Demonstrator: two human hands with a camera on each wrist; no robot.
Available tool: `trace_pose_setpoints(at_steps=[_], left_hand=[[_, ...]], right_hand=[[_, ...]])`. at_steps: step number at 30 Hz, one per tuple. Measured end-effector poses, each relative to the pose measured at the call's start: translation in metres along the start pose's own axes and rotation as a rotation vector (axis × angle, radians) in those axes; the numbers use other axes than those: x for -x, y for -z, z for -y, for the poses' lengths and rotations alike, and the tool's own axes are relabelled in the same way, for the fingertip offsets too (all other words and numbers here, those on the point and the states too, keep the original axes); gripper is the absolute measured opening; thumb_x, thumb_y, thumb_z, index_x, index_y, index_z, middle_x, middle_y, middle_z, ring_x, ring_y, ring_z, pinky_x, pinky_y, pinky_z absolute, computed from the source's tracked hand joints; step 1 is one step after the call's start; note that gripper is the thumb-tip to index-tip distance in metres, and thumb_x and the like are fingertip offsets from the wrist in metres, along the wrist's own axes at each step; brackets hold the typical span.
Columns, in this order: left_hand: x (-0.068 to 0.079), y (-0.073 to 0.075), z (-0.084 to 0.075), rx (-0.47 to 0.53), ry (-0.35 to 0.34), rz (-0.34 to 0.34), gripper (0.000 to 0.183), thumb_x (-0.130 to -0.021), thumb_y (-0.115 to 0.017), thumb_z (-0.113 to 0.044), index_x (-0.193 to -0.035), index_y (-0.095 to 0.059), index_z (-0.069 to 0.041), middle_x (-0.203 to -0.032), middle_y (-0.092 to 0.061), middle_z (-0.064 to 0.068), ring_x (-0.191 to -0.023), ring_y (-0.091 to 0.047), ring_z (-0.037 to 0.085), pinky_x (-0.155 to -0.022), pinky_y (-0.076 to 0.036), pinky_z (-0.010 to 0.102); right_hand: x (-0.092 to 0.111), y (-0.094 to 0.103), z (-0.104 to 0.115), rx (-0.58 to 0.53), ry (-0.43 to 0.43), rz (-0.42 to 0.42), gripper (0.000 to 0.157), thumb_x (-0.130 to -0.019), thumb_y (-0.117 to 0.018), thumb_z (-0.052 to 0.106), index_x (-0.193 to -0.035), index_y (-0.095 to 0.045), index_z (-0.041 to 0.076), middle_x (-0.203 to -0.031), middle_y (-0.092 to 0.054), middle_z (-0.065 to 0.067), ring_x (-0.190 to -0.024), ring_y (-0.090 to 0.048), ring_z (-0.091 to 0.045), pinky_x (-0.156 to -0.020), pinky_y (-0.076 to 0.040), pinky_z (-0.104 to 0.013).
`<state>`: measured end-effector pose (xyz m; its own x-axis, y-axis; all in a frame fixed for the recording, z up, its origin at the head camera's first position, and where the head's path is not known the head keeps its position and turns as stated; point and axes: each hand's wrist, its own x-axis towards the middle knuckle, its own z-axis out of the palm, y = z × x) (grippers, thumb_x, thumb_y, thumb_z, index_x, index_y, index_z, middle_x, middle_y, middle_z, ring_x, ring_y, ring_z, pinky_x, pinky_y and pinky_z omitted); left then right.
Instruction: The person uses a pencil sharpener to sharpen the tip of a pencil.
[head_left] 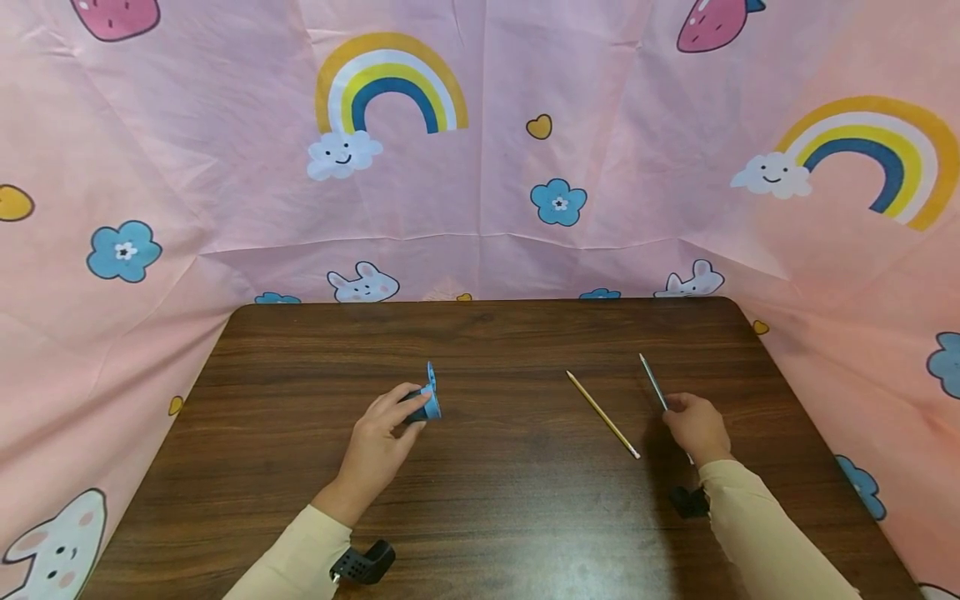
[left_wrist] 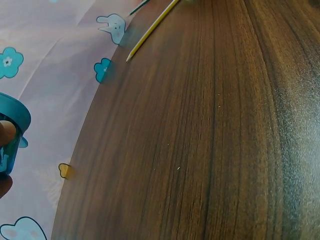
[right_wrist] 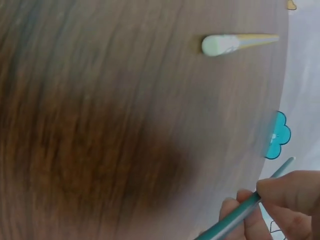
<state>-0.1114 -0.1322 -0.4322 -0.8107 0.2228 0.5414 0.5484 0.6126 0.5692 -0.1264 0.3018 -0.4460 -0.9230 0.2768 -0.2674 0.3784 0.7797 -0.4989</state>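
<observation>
On the left side of the table, my left hand [head_left: 378,442] grips a small blue container [head_left: 431,405] whose hinged lid [head_left: 431,374] stands up, flipped back. Only an edge of that container [left_wrist: 17,116] enters the left wrist view, with two fingertips on it. Over at the right, my right hand [head_left: 697,427] pinches a teal pencil [right_wrist: 237,217] between thumb and fingers, its tip pointing away from me. A yellow pencil [head_left: 602,414] with a white eraser lies on the table between the hands, nearer the right one. What the container holds is hidden.
The dark wood-grain table [head_left: 480,517] ends at a pink patterned cloth [head_left: 480,192] that hangs behind it and along both sides. Each wrist wears a black camera, the left one [head_left: 365,562] low over the tabletop.
</observation>
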Motion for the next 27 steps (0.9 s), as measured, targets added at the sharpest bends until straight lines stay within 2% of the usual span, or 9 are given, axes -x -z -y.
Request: trace_pose_setpoints(at_steps=[12, 18, 22, 27], left_hand=[[0.0, 0.002, -0.001, -0.021, 0.011, 0.0, 0.046, -0.069, -0.074, 0.003, -0.112, -0.065, -0.012, -0.118, -0.056, 0.004, -0.103, -0.053, 0.019, -0.062, -0.05, 0.025], [0.001, 0.003, -0.003, -0.015, 0.029, 0.009, 0.045, -0.07, -0.073, 0.003, -0.112, -0.065, -0.011, -0.119, -0.055, 0.003, -0.101, -0.054, 0.017, -0.062, -0.05, 0.024], [0.0, 0.004, -0.004, -0.012, 0.025, -0.004, 0.046, -0.069, -0.073, 0.004, -0.112, -0.065, -0.01, -0.118, -0.056, 0.005, -0.101, -0.054, 0.019, -0.061, -0.049, 0.024], [0.001, 0.005, -0.005, -0.01, 0.013, -0.01, 0.045, -0.07, -0.073, 0.003, -0.113, -0.064, -0.01, -0.118, -0.056, 0.006, -0.101, -0.054, 0.02, -0.061, -0.05, 0.024]], right_hand=[[0.008, -0.006, 0.011, -0.113, 0.07, -0.072, 0.033, -0.088, -0.052, 0.014, -0.118, -0.056, -0.001, -0.109, -0.059, -0.021, -0.091, -0.057, -0.032, -0.068, -0.046, -0.04], [0.014, -0.008, 0.013, -0.098, 0.17, -0.102, 0.032, -0.088, -0.055, 0.013, -0.117, -0.057, 0.0, -0.104, -0.061, -0.021, -0.079, -0.058, -0.028, -0.058, -0.045, -0.033], [0.017, -0.01, 0.015, -0.093, 0.261, -0.125, 0.03, -0.088, -0.056, 0.011, -0.116, -0.058, 0.0, -0.102, -0.062, -0.021, -0.085, -0.058, -0.029, -0.062, -0.045, -0.034], [0.021, -0.014, 0.019, -0.099, 0.327, -0.131, 0.029, -0.087, -0.057, 0.009, -0.115, -0.058, 0.0, -0.098, -0.063, -0.018, -0.085, -0.059, -0.029, -0.064, -0.046, -0.036]])
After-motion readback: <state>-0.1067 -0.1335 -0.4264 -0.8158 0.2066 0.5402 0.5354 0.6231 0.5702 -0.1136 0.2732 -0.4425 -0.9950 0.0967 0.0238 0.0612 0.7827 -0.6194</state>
